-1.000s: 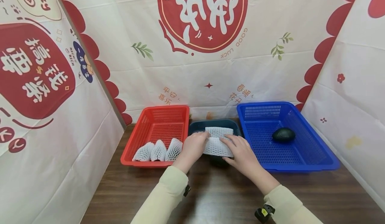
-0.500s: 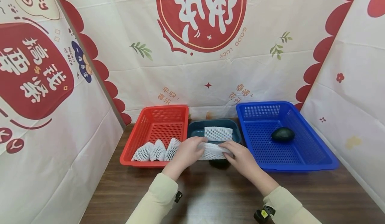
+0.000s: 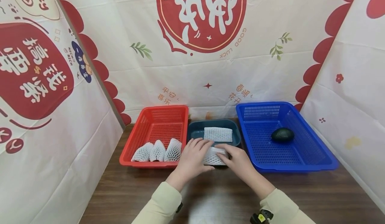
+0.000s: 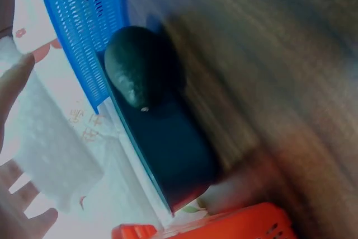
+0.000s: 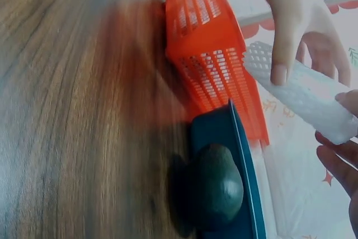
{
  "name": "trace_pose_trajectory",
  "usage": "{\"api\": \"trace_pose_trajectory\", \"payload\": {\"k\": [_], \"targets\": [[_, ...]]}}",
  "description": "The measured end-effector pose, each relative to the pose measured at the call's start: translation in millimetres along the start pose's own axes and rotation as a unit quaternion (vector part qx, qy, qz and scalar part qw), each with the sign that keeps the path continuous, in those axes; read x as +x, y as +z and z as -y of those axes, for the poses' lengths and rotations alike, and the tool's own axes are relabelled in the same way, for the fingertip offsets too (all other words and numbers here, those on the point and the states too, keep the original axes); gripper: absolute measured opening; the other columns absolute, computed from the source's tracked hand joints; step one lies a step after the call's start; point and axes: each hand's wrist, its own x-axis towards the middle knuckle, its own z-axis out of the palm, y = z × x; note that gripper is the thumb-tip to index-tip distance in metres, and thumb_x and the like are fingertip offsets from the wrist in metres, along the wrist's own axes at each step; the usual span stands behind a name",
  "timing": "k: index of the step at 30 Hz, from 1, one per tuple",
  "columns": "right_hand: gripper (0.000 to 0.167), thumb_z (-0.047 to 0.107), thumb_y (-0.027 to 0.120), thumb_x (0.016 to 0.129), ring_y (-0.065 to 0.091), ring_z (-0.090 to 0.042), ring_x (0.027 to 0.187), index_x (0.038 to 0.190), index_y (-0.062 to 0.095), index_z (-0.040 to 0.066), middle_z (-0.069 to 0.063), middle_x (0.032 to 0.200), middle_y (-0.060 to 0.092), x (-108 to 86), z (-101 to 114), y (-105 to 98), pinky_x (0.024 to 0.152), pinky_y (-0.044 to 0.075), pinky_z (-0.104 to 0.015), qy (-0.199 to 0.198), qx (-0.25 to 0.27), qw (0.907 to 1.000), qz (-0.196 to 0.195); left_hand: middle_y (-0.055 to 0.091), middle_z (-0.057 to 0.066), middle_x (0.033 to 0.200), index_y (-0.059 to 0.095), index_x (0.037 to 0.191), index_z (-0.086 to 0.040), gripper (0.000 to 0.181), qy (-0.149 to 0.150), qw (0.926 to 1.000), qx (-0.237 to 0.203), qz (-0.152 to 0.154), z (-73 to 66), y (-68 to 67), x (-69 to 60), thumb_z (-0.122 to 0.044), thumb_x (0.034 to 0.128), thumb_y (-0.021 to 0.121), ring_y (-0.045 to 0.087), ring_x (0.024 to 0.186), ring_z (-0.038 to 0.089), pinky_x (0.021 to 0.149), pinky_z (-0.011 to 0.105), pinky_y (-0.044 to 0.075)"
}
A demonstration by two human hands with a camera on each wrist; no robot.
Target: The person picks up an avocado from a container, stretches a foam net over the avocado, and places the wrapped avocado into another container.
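Note:
A white foam net sleeve (image 3: pixel 213 158) is held up over the table in the head view. My right hand (image 3: pixel 240 160) pinches its right end between thumb and fingers. At the sleeve's left end, my left hand (image 3: pixel 192 160) has its fingers extended and its thumb spread apart. The right wrist view has the left thumb in front of the sleeve (image 5: pixel 307 96). Below the sleeve is a dark green fruit (image 4: pixel 133 66), beside the dark teal tray (image 4: pixel 168 149) and mostly hidden in the head view. Another flat net sleeve (image 3: pixel 218 134) lies in the tray.
At the left, a red basket (image 3: pixel 124 150) holds three net-wrapped items (image 3: pixel 157 150). The blue basket (image 3: pixel 326 150) at the right contains one dark green fruit (image 3: pixel 282 135). Printed cloth walls (image 3: pixel 210 70) stand behind and at both sides.
Both hands and the held sleeve have moved lower, toward the near side of the tray. My left hand has loosened from its earlier hold, with its thumb now spread.

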Motion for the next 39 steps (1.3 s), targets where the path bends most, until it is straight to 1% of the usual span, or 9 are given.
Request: {"api": "trace_pose_trajectory", "payload": {"k": [4,7,12,16,22,27,31,34,39], "targets": [[0.026,0.017,0.074,0.088,0.049,-0.002,0.063,0.113,0.069,0.015,0.009,0.085,0.067,0.4,5,2,0.053,0.045,-0.021,0.003,0.022,0.9997,0.002,0.058,-0.001,0.13,0.046,0.143,-0.018,0.091,0.001,0.9995,0.006,-0.03,-3.5,2.8,-5.0,-0.053,0.0683,0.084,0.049,0.121,0.019,0.106,0.043,0.036],[0.023,0.017,0.072,0.09,0.05,-0.002,0.064,0.113,0.069,0.015,0.011,0.084,0.065,0.4,7,4,0.054,0.044,-0.022,0.003,0.034,0.9994,0.005,0.06,-0.001,0.127,0.043,0.145,-0.019,0.093,-0.007,0.9994,0.005,-0.033,-5.1,4.2,-9.0,-0.048,0.0684,0.086,0.05,0.119,0.018,0.105,0.043,0.037],[0.025,0.025,0.064,0.096,0.056,-0.003,0.074,0.119,0.067,0.016,0.008,0.098,0.069,-1.1,10,4,0.063,0.05,-0.027,0.021,0.052,0.9981,0.028,0.06,0.0,0.126,0.039,0.147,-0.018,0.094,-0.02,0.9993,-0.002,-0.031,-6.5,5.9,-13.8,-0.041,0.0698,0.087,0.051,0.117,0.018,0.104,0.042,0.038],[0.028,0.029,0.057,0.099,0.06,-0.005,0.086,0.124,0.065,0.016,0.007,0.106,0.068,-2.7,9,0,0.072,0.053,-0.031,0.032,0.078,0.9957,0.039,0.064,0.0,0.119,0.046,0.143,-0.015,0.08,-0.022,0.9982,0.005,-0.057,-4.9,5.0,-15.9,-0.033,0.0746,0.084,0.056,0.11,0.017,0.101,0.04,0.041],[0.025,0.018,0.056,0.1,0.062,-0.012,0.094,0.122,0.064,0.012,0.001,0.111,0.067,-7.8,-2,-4,0.076,0.055,-0.033,0.038,0.121,0.9918,0.006,0.066,0.001,0.112,0.059,0.126,-0.013,0.058,-0.028,0.9946,-0.005,-0.1,3.4,-1.6,-18.2,-0.03,0.0756,0.083,0.059,0.102,0.018,0.094,0.038,0.045],[0.025,0.025,0.06,0.098,0.061,-0.013,0.093,0.117,0.067,0.01,0.002,0.107,0.066,-13.5,-18,7,0.077,0.053,-0.035,0.093,0.068,0.9931,0.025,0.067,0.002,0.109,0.062,0.117,-0.014,0.05,-0.046,0.9921,-0.03,-0.113,10.1,-10.8,-19.1,-0.026,0.0742,0.084,0.059,0.098,0.019,0.087,0.036,0.048],[0.027,0.027,0.07,0.091,0.059,-0.018,0.1,0.113,0.069,0.011,0.001,0.106,0.066,-20.5,-31,23,0.085,0.049,-0.042,0.114,-0.021,0.9905,0.074,0.067,0.001,0.106,0.061,0.114,-0.014,0.048,-0.065,0.9928,-0.026,-0.097,14.5,-14.3,-20.2,-0.024,0.0733,0.085,0.059,0.094,0.017,0.084,0.035,0.049],[0.032,0.027,0.074,0.087,0.056,-0.025,0.108,0.114,0.068,0.009,-0.004,0.111,0.064,-24.5,-38,32,0.091,0.046,-0.048,0.123,-0.064,0.9863,0.09,0.067,0.001,0.103,0.06,0.112,-0.013,0.046,-0.077,0.9929,-0.026,-0.086,16.8,-15.7,-20.4,-0.021,0.0727,0.084,0.058,0.091,0.017,0.082,0.035,0.049],[0.05,0.031,0.075,0.086,0.051,-0.037,0.115,0.124,0.06,0.001,-0.018,0.122,0.056,-24.5,-48,44,0.095,0.042,-0.054,0.177,-0.077,0.9751,0.109,0.067,0.001,0.102,0.058,0.111,-0.013,0.05,-0.096,0.9916,-0.038,-0.077,18.8,-16.9,-20.4,-0.022,0.0704,0.086,0.055,0.088,0.017,0.081,0.036,0.048]]}}
